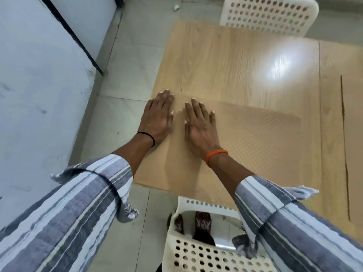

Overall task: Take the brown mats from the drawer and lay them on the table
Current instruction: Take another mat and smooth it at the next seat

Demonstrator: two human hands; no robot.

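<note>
A light brown mat (255, 138) with a fine dotted weave lies flat on the near left part of the wooden table (225, 61). My left hand (158, 116) presses flat on the mat's far left corner, fingers straight. Beside it, my right hand (200, 122) lies palm down on the mat with its fingers spread. Neither hand holds anything. No drawer is in view.
A white perforated chair (271, 14) stands at the table's far side, and another (206, 256) is below me at the near edge. A second table surface (349, 134) adjoins on the right. A pale wall with a black bar (74, 38) runs along the left over tiled floor.
</note>
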